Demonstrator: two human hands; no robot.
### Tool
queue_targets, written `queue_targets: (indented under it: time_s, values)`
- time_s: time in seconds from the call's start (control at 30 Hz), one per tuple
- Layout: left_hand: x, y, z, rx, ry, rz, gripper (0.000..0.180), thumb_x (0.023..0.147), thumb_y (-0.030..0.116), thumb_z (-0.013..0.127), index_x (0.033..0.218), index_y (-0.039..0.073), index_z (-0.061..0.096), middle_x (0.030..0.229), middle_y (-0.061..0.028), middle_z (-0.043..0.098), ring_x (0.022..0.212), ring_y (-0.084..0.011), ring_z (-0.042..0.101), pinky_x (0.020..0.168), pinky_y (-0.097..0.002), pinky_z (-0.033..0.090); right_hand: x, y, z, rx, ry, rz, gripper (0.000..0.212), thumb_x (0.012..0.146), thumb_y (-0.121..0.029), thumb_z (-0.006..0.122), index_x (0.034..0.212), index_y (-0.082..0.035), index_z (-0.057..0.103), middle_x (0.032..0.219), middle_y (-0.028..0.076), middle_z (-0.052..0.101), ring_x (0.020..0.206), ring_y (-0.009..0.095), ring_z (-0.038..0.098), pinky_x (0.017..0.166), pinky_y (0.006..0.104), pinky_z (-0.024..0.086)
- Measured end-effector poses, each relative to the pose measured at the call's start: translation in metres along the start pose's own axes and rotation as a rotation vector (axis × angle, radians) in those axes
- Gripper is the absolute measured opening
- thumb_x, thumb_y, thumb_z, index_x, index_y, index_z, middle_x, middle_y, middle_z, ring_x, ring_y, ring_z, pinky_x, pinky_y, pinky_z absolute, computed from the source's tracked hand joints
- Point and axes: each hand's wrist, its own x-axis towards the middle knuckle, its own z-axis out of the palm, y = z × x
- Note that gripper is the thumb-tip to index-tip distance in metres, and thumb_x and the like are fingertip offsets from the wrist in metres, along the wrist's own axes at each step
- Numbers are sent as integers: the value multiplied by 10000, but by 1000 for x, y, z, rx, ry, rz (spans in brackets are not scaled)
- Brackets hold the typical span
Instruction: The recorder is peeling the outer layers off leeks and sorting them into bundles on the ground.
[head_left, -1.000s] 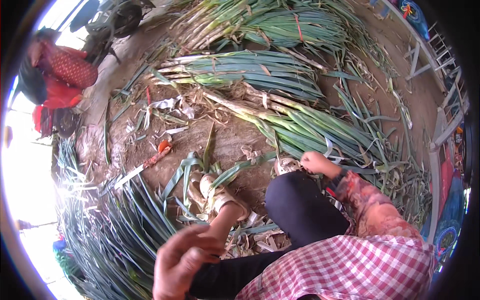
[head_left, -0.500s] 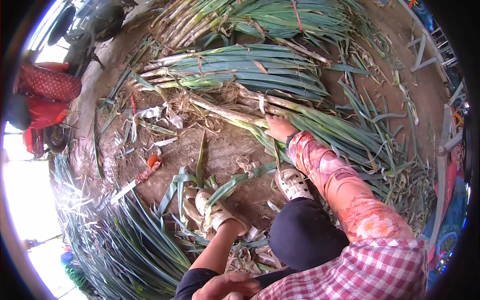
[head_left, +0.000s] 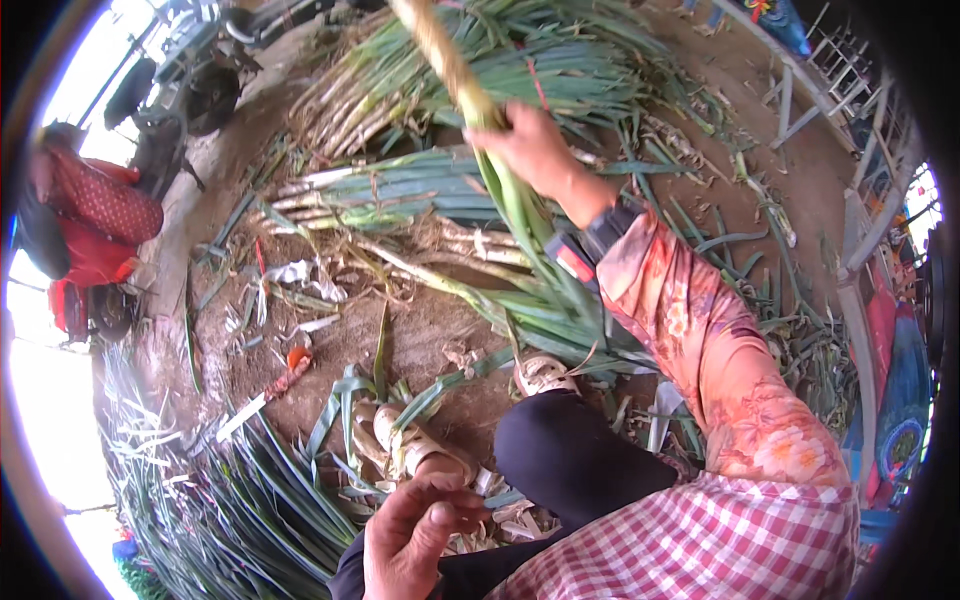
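My right hand [head_left: 520,150] is raised over the bundles, its fingers closed round a leek [head_left: 445,55]. The leek's pale stem points up and away, and its green leaves trail down toward my foot. Low in the view, my left hand [head_left: 415,535] hovers palm up near my knee, its fingers loosely curled and apart, with nothing visible in it. Beyond lie a row of leeks [head_left: 400,190] and a larger bundle [head_left: 570,80] bound with a red tie. More loose leeks [head_left: 440,275] lie in front of my feet.
A knife with a wrapped, orange-ended handle [head_left: 290,370] lies on the dirt floor, left of my shoes [head_left: 415,440]. A big heap of leeks [head_left: 240,500] fills the lower left. Motorbikes [head_left: 170,90] stand far left, and a metal frame [head_left: 855,290] runs along the right.
My right hand has lifted from the loose leeks, up and away, bringing one leek with it. My left hand has risen slightly and turned, its thumb now showing.
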Motion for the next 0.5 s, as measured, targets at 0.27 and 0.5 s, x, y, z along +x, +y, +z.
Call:
queue_targets:
  time_s: [0.27,0.5]
  values:
    - [37,45,47,-62,-171,205,320,838,203,471,1029,-52,441,858,-139,563,760,-199,570,661,-281,470,19,-129,-79,1175,228,-260,132,746,-102,591,820,-32,507,741,44,534,652,129,513,583,242,423]
    - [95,70,42,-171,140,495,476,801,306,525,1143,8,380,1049,-142,490,967,-230,484,784,-359,409,-114,-86,-21,1521,-76,310,188,815,-132,498,945,4,485,929,91,528,883,162,526,783,286,470]
